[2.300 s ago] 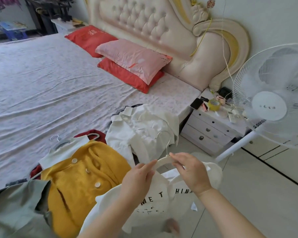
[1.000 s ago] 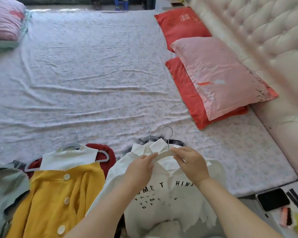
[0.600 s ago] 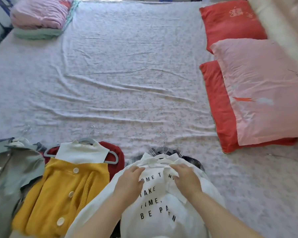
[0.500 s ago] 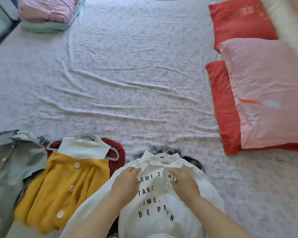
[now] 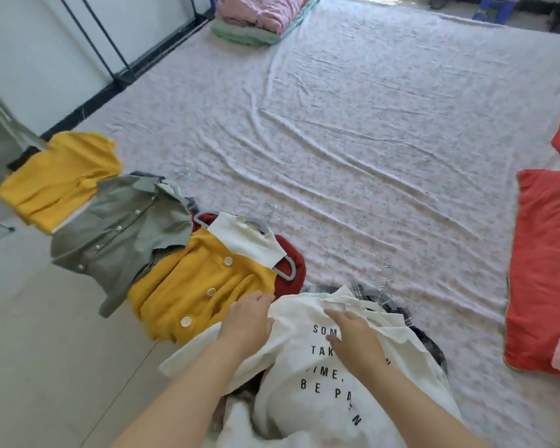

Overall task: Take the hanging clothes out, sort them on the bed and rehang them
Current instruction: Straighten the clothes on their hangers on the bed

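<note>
A white shirt with black lettering point(image 5: 307, 379) lies on its hanger on the bed's near edge, on top of a plaid garment point(image 5: 398, 315). My left hand point(image 5: 249, 318) rests on the shirt's left shoulder with fingers relaxed. My right hand point(image 5: 356, 337) lies flat on its chest, fingers straight. To the left lie a mustard cardigan over a white top point(image 5: 207, 286) on a grey hanger, a grey-green buttoned shirt point(image 5: 120, 227) and another yellow garment point(image 5: 59, 179).
The bed sheet point(image 5: 353, 140) stretches wide beyond the clothes. Red and pink pillows point(image 5: 543, 273) lie at the right. Folded pink and green bedding point(image 5: 259, 17) sits at the far corner. A black-framed rack point(image 5: 110, 50) stands by the left wall.
The white shirt came down from in front of me onto the bed. My hands left the hanger and moved apart over the shirt. My view swung left.
</note>
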A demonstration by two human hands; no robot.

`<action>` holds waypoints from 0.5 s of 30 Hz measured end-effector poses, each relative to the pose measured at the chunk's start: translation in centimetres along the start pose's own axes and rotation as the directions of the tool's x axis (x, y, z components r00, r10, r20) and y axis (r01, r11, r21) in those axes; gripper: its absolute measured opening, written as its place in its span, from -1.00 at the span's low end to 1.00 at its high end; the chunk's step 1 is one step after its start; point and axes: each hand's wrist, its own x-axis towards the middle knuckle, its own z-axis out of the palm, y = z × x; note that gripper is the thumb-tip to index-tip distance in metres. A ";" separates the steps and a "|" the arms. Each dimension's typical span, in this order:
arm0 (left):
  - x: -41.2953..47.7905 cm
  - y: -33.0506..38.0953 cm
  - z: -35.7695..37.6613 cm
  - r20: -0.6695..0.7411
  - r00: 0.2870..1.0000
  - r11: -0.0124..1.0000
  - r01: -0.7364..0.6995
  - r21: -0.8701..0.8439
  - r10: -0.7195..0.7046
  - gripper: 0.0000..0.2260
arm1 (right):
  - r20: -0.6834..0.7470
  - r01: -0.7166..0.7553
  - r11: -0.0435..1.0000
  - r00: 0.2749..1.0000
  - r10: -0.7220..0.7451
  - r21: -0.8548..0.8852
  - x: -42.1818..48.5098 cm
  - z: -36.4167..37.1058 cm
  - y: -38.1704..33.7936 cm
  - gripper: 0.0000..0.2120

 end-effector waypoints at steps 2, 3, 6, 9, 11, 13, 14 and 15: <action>-1.4 -2.7 -0.3 -0.010 0.997 0.997 0.070 -0.020 -0.070 -0.60 | 0.041 0.075 0.996 0.996 -0.073 -0.053 0.4 0.6 -2.6 -0.52; -2.2 -4.1 -0.3 -0.012 0.994 0.994 0.104 -0.031 -0.105 -0.61 | 0.057 0.113 0.990 0.992 -0.109 -0.084 0.5 1.0 -4.0 -0.52; -5.1 -8.6 -0.5 -0.012 0.981 0.979 0.193 -0.068 -0.195 -0.62 | 0.102 0.201 0.966 0.977 -0.186 -0.162 0.9 2.6 -8.3 -0.51; -7.7 -13.6 -0.7 -0.024 0.964 0.957 0.262 -0.124 -0.266 -0.63 | 0.161 0.262 0.945 0.959 -0.232 -0.198 1.2 4.9 -13.2 -0.51; -9.7 -17.6 -1.0 -0.039 0.947 0.934 0.306 -0.183 -0.319 -0.63 | 0.187 0.305 0.919 0.946 -0.263 -0.249 1.7 7.1 -17.1 -0.51; -11.1 -20.7 -1.4 -0.041 0.938 0.923 0.330 -0.200 -0.345 -0.61 | 0.188 0.316 0.911 0.944 -0.273 -0.264 1.8 8.8 -20.3 -0.51; -12.2 -23.2 -1.5 -0.039 0.933 0.915 0.343 -0.214 -0.359 -0.60 | 0.197 0.327 0.903 0.940 -0.280 -0.279 1.9 10.4 -22.6 -0.51; -13.3 -25.7 -1.7 -0.039 0.928 0.907 0.354 -0.227 -0.372 -0.60 | 0.204 0.330 0.900 0.938 -0.279 -0.286 1.9 11.8 -24.9 -0.51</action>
